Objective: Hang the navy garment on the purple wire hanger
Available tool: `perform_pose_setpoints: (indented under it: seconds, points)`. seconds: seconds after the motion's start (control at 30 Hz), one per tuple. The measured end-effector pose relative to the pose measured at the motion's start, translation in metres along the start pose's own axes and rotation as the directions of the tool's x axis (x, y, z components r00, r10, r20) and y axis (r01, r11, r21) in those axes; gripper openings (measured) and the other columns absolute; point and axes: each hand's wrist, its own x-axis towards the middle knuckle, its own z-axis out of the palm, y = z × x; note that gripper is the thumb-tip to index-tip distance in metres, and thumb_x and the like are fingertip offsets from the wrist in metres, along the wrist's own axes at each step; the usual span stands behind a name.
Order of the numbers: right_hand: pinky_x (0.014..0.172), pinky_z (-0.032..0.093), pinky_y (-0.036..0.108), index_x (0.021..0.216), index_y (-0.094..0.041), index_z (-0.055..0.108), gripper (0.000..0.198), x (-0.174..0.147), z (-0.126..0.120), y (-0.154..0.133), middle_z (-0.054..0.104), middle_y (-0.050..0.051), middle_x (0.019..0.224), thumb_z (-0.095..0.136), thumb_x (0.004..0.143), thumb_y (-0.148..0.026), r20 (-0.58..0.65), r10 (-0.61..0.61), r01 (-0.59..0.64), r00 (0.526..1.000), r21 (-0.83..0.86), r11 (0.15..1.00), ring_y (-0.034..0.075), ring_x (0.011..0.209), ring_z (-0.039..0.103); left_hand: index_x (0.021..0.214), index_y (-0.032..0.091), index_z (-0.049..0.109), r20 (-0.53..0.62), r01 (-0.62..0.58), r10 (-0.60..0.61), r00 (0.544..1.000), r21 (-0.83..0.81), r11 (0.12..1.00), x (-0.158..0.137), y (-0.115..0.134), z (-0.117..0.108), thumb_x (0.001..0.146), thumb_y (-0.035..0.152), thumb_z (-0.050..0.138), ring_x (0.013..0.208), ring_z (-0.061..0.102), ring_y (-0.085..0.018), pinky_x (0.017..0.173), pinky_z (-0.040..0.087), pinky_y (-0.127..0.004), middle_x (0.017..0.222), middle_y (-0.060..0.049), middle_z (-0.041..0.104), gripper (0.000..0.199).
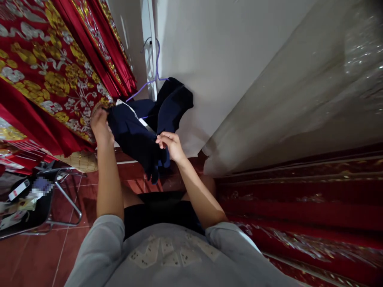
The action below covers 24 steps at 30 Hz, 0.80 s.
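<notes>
A dark navy garment [131, 127] with a white strip along its open edge hangs in front of me on a purple wire hanger [157, 59]. My right hand [170, 144] is closed in a pinch on the edge of the garment, near the lower end of the white strip. At the garment's left side my left hand [101, 123] is closed around its outer edge, beside the red curtain; its fingertips are partly hidden and slightly blurred. The lower part of the garment droops in dark folds above the floor.
The hanger hooks onto a white rack [152, 48] by a pale wall [215, 48]. A patterned red curtain [56, 71] hangs left. A folding chair [64, 187] holding small items stands lower left on red floor tiles [64, 255]. Sheer and red drapery [299, 207] fills the right.
</notes>
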Motion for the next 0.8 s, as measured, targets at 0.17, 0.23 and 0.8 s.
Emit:
perform_pose_setpoints:
  seconds: [0.17, 0.23, 0.8]
  points:
    - [0.055, 0.032, 0.027, 0.069, -0.019, 0.067, 0.033, -0.012, 0.001, 0.006, 0.054, -0.002, 0.054, 0.065, 0.086, -0.048, -0.061, -0.021, 0.018, 0.998, -0.054, 0.998, 0.011, 0.052, 0.044, 0.082, 0.020, 0.054, -0.210, 0.282, -0.279, 0.937, -0.013, 0.959, -0.085, -0.034, 0.001, 0.087, 0.045, 0.055, 0.075, 0.059, -0.014, 0.074, 0.047, -0.026, 0.077, 0.000, 0.060, 0.025]
    - [0.059, 0.036, 0.028, 0.070, -0.020, 0.065, 0.035, -0.013, -0.009, 0.015, 0.056, -0.002, 0.057, 0.061, 0.088, -0.049, -0.116, -0.027, 0.009, 0.993, -0.153, 0.988, 0.012, 0.056, 0.048, 0.085, 0.019, 0.058, 0.012, 0.194, -0.202, 0.979, 0.238, 0.952, -0.109, -0.031, 0.004, 0.089, 0.040, 0.052, 0.075, 0.057, -0.015, 0.073, 0.045, -0.025, 0.077, 0.000, 0.059, 0.022]
    - [0.120, 0.037, 0.051, 0.149, -0.022, 0.046, 0.075, -0.020, -0.002, 0.034, 0.048, 0.015, 0.148, 0.070, 0.078, -0.026, 0.135, -0.176, 0.220, 0.975, -0.674, 0.705, 0.032, 0.143, 0.042, 0.078, 0.016, 0.069, 0.760, -0.257, -0.401, 0.511, 0.581, 0.772, -0.076, 0.033, 0.013, 0.086, 0.010, 0.046, 0.077, 0.068, -0.020, 0.075, 0.049, -0.029, 0.080, -0.007, 0.074, 0.025]
